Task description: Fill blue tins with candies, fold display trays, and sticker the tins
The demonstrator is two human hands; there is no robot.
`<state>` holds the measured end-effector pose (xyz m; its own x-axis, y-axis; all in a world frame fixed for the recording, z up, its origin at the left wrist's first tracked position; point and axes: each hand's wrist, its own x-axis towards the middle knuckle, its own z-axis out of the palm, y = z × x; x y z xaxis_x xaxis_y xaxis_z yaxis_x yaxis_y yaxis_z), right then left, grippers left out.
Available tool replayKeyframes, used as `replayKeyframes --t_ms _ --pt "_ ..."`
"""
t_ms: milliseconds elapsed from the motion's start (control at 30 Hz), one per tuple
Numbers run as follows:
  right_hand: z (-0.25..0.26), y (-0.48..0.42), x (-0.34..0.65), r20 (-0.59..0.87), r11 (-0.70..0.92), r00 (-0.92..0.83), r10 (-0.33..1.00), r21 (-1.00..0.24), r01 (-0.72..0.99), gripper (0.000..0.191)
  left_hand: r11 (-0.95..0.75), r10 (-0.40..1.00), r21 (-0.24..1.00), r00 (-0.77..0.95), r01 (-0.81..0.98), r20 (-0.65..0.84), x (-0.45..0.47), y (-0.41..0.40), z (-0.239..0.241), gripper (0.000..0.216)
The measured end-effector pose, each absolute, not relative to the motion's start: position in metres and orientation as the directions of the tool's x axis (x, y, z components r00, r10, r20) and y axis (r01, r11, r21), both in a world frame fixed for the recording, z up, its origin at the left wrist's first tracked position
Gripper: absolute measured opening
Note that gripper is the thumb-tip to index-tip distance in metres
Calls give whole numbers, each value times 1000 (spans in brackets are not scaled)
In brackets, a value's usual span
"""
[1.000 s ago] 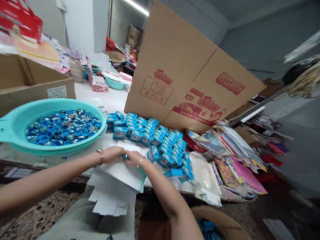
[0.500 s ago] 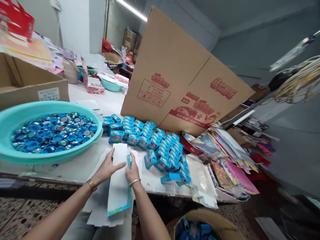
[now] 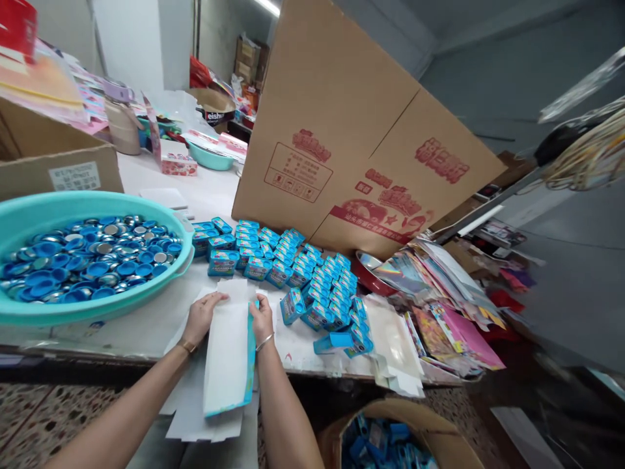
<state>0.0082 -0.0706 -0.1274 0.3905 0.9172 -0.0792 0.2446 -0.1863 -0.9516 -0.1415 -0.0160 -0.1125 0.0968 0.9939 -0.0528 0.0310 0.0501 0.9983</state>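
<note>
Upright over my lap is a folding carton (image 3: 227, 365), its white inner face toward me and a blue printed edge along the right and bottom. My left hand (image 3: 201, 319) pinches its upper left edge, thumb toward the top. At the upper right, my right hand (image 3: 262, 320) grips the blue side wall between thumb and fingers. Flat white carton blanks (image 3: 202, 426) lie beneath it on my lap and the table edge. Just beyond my hands stand rows of small blue boxes (image 3: 258, 267) with printed labels.
A turquoise basin (image 3: 188, 260) of blue and silver round pieces stands at left. Behind the boxes leans a large cardboard sheet (image 3: 342, 130). Stacked colourful printed sheets (image 3: 454, 339) lie at right. Below the table edge, an open carton (image 3: 439, 433) holds more blue boxes.
My left thumb has drawn back from across the white panel to its upper left edge. My right thumb has moved up along the blue side. The view has shifted slightly.
</note>
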Motion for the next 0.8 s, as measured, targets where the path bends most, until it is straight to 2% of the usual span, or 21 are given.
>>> replayKeyframes --t_ms 167,267,333,400,533,567,667,767,800 --pt "-129 -76 9 -80 -184 408 909 -958 221 27 103 993 995 51 -10 -103 -130 -12 -116 50" --pt "-128 -80 9 -18 -128 375 927 -954 272 20 126 991 992 37 -18 -126 -124 -13 -116 54" --pt "-127 -79 6 15 -110 367 930 -942 317 22 119 992 993 54 -12 -118 -124 -16 -116 52" --pt "-126 -76 1 7 -161 419 908 -917 364 29 105 992 995 66 -3 -104 -128 -18 -114 55" --pt "-125 -69 -13 21 -271 554 832 -857 439 26 81 991 997 101 16 -82 -133 -23 -112 72" --pt "-125 -69 -15 43 -273 562 826 -842 466 30 71 990 997 117 23 -74 -132 -23 -112 76" --pt "-120 -73 -14 86 -268 503 860 -763 588 37 37 983 998 179 50 -45 -128 -24 -111 83" --pt "-111 -80 -1 72 -218 364 929 -687 693 52 12 949 997 314 73 -34 -129 -20 -112 74" --pt "-107 -81 6 64 -190 314 947 -675 713 52 6 933 997 357 76 -32 -130 -18 -113 72"
